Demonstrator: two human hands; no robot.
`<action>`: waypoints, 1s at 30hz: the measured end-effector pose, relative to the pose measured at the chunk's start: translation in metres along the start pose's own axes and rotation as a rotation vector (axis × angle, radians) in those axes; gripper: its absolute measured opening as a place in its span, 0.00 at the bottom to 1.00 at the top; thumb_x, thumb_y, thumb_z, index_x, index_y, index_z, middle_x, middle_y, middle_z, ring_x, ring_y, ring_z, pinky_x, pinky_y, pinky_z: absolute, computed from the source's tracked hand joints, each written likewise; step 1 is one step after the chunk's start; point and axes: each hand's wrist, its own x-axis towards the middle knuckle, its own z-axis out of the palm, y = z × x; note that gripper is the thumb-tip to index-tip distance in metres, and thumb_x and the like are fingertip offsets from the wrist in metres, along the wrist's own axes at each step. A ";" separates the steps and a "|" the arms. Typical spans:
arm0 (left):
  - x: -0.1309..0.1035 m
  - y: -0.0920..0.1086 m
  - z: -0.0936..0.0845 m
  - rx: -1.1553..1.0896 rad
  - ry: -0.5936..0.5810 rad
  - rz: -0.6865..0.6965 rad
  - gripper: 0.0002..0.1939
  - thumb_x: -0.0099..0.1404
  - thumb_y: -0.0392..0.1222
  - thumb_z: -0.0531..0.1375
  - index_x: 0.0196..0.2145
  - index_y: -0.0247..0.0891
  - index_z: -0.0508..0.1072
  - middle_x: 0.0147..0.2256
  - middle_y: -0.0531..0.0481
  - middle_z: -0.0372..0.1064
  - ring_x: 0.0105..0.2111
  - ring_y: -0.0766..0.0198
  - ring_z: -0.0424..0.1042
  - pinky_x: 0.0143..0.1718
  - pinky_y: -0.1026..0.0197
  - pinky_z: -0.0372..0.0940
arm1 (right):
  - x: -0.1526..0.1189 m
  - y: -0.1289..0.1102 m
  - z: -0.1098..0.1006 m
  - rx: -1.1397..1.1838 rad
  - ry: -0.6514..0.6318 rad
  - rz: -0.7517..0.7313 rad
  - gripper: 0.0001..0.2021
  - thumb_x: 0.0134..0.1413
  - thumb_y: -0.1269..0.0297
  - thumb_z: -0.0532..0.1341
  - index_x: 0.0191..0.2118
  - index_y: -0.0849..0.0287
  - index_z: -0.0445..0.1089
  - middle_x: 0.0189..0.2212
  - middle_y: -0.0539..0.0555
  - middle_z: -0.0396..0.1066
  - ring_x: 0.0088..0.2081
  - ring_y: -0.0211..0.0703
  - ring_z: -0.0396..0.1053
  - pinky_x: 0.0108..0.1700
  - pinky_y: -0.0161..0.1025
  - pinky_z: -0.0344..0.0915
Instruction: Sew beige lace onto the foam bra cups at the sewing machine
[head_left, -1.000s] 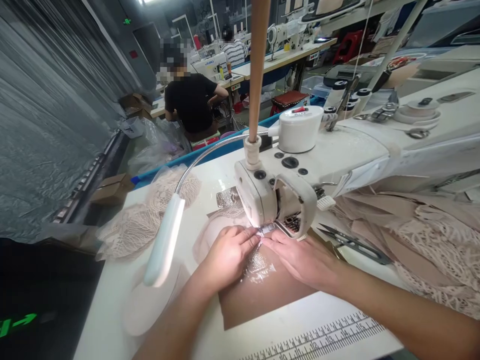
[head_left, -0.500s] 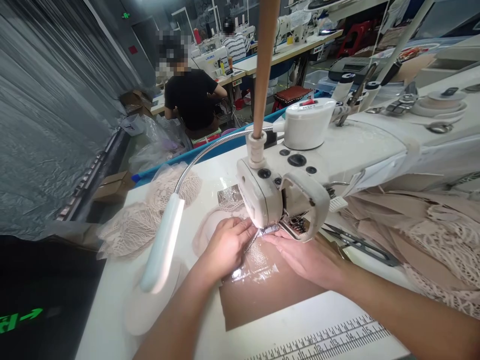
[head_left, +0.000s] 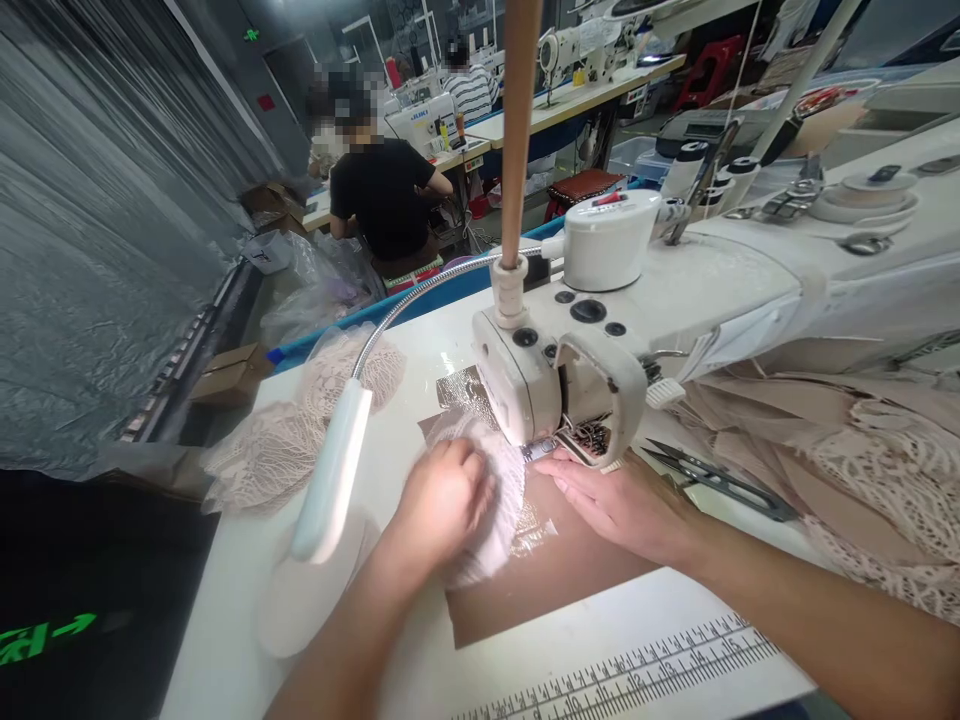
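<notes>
Head view shows the left hand (head_left: 442, 500) curled over a white lace piece (head_left: 501, 500), bunching it beside the sewing machine (head_left: 570, 385) foot, while the right hand (head_left: 619, 500) lies flat, fingers spread, pinning tan fabric (head_left: 570, 570) to the counter (head_left: 225, 640) for steadiness.

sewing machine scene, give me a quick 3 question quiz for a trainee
1. True or false: the left hand grips white lace fabric.
2. Where do the thread snips lie? A) left of the lamp B) right of the right hand C) on the ruler
3. Fill in: a printed ___ runs along the table's near edge.

Key: 1 true. 2 B. 3 ruler.
</notes>
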 end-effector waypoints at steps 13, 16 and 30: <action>-0.008 0.027 0.015 -0.135 0.047 0.152 0.15 0.66 0.35 0.50 0.47 0.31 0.69 0.47 0.39 0.66 0.42 0.52 0.66 0.44 0.51 0.67 | -0.004 0.000 -0.003 -0.136 0.006 0.025 0.16 0.61 0.69 0.48 0.41 0.57 0.73 0.29 0.55 0.73 0.31 0.46 0.67 0.33 0.41 0.60; -0.008 0.029 0.016 -0.119 0.040 0.178 0.19 0.66 0.36 0.50 0.52 0.30 0.67 0.54 0.39 0.62 0.43 0.51 0.64 0.44 0.48 0.67 | -0.002 -0.002 -0.006 -0.111 0.015 0.031 0.17 0.62 0.68 0.46 0.39 0.57 0.73 0.28 0.55 0.72 0.31 0.46 0.67 0.33 0.41 0.59; -0.005 0.024 0.015 -0.052 0.017 0.201 0.24 0.66 0.39 0.50 0.58 0.29 0.64 0.59 0.42 0.59 0.42 0.51 0.63 0.43 0.47 0.67 | -0.001 -0.008 -0.004 0.023 -0.188 0.007 0.14 0.62 0.71 0.47 0.36 0.60 0.70 0.27 0.52 0.65 0.27 0.39 0.61 0.29 0.36 0.55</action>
